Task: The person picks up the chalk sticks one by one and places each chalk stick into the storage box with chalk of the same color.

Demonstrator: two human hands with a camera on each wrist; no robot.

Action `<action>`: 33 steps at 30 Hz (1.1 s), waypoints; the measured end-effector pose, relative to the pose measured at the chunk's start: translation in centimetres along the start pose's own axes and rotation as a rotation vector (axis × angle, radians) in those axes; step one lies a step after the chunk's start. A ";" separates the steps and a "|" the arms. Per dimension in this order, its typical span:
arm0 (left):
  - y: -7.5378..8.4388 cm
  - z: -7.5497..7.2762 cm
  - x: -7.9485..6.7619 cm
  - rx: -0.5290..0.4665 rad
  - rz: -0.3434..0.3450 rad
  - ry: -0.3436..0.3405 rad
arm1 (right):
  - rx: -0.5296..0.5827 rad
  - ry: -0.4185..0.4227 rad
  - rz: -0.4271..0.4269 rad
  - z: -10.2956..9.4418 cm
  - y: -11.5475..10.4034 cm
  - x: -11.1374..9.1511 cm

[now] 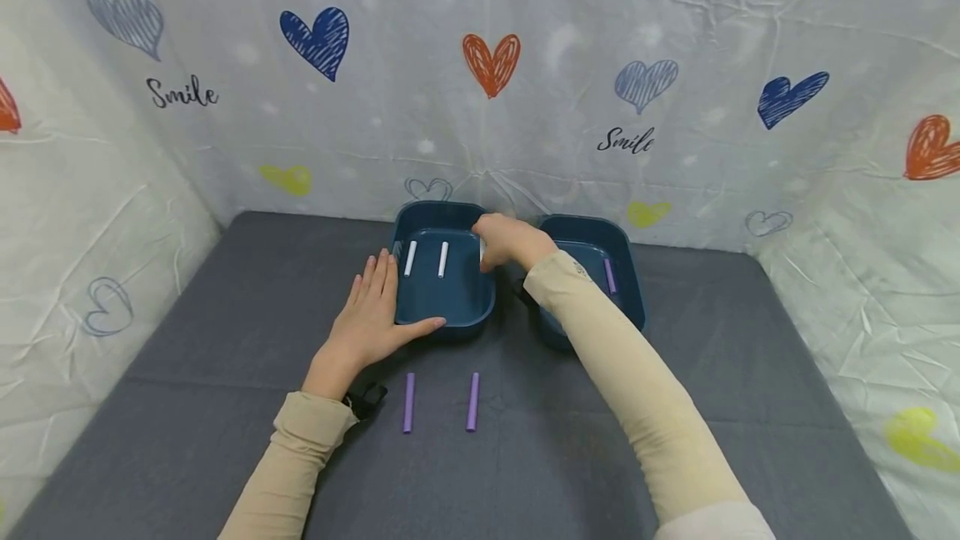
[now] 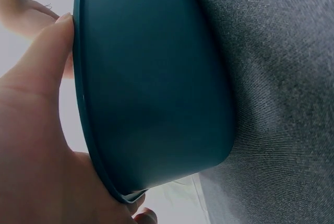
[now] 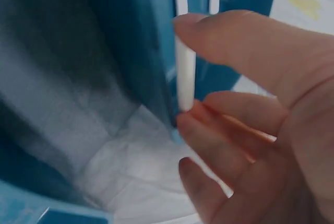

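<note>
My right hand (image 1: 510, 242) is at the right rim of the left blue tray (image 1: 450, 328). It pinches a white chalk stick (image 3: 185, 78) between thumb and fingertips; in the head view the hand mostly hides it. Inside that tray lie two more white chalk sticks, a left one (image 1: 410, 258) and a middle one (image 1: 442, 259). Against the tray's near left corner rests my left hand (image 1: 367, 319), fingers straight along the left rim and thumb (image 2: 49, 51) on the front rim.
A second blue tray (image 1: 637, 290) stands to the right with a purple chalk stick (image 1: 610, 276) in it, partly behind the right forearm. Two purple chalk sticks, one left (image 1: 408, 402) and one right (image 1: 472, 402), lie on the grey cloth before the trays. A patterned curtain (image 1: 420, 107) rises behind.
</note>
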State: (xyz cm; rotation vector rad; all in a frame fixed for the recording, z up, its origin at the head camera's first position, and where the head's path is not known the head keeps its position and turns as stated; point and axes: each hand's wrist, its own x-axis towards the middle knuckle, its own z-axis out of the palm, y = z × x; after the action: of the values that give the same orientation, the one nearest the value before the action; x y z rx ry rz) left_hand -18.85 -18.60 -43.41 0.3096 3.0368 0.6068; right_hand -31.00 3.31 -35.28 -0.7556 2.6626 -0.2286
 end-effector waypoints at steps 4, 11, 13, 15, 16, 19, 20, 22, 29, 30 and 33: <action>0.0 -0.1 0.0 0.007 0.006 0.009 | -0.011 -0.020 0.071 0.1 -0.7 0.5; 0.0 -0.1 -0.1 0.017 0.006 0.007 | -0.034 0.000 0.162 0.1 -2.0 1.5; 0.0 -0.1 -0.1 0.016 0.002 0.002 | -0.046 0.021 0.182 0.2 -2.4 1.7; 0.1 -0.2 -0.1 0.016 0.002 0.002 | -0.051 0.039 0.203 0.3 -2.7 1.9; 0.1 -0.2 -0.1 0.017 0.004 0.002 | -0.051 0.044 0.214 0.4 -2.8 2.0; 0.1 -0.1 -0.1 0.022 0.010 0.005 | -0.060 0.057 0.238 0.8 -2.9 2.3; 0.1 -0.1 -0.1 0.024 0.011 0.005 | -0.062 0.058 0.244 1.0 -2.9 2.4; 0.1 0.0 -0.1 0.025 0.011 0.008 | -0.066 0.062 0.252 1.3 -2.8 2.6; 0.0 0.1 0.0 0.025 0.007 0.025 | -0.039 0.071 0.258 2.4 -2.6 3.1; 0.0 0.1 -0.1 0.021 0.008 0.025 | -0.031 0.071 0.256 2.6 -2.6 3.2; 0.0 -0.1 -0.1 0.020 0.006 0.019 | 0.008 0.069 0.261 3.1 -2.5 3.4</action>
State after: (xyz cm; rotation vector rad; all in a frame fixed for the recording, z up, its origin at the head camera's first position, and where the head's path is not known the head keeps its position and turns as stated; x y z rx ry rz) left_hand -18.71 -18.62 -43.34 0.3148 3.0626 0.5841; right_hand -31.35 -0.78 -38.53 -0.3976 2.7872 -0.1989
